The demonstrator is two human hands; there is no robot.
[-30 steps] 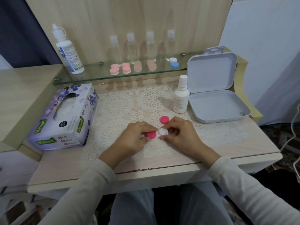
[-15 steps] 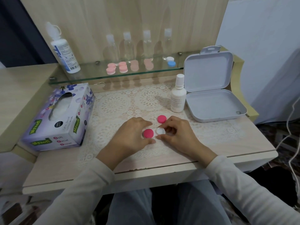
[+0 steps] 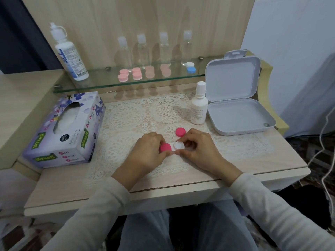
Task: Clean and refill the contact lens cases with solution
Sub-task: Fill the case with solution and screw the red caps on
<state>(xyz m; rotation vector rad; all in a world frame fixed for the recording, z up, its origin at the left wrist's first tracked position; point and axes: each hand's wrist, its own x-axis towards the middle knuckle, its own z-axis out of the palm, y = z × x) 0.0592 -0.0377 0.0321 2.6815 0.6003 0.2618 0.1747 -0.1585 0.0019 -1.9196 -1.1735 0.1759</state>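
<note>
The head view shows a small white plastic contact lens case [image 3: 179, 146] lying on the cream lace mat [image 3: 126, 116] in the middle of the pale wooden table [image 3: 282, 160], directly in front of the person. Its left well carries a round hot-pink screw cap [image 3: 165, 148]. Its right well is open and shows white, and a second loose hot-pink cap [image 3: 180, 132] lies on the mat just behind it. The left hand [image 3: 145, 153] has thumb and fingers curled around the cap that sits on the case, pinching it. The right hand [image 3: 199, 147] pinches the rim of the open well between thumb and fingertips, so the case is clamped from both ends. It cannot be told whether any liquid is in the open well. The case is probably very light and stiff, made of hard smooth plastic, so it may slide on the mat or tip if only one end is pressed. The safe way seems to be holding the body at the open well while the other hand turns the cap by its edge. If the cap is wet, it may be slippery. The small white solution bottle [image 3: 198, 107] stands upright behind and to the right, beside the open grey plastic box [image 3: 233, 78]. A purple flowered tissue box [image 3: 63, 129] stands at the left, ready for wiping.
</note>
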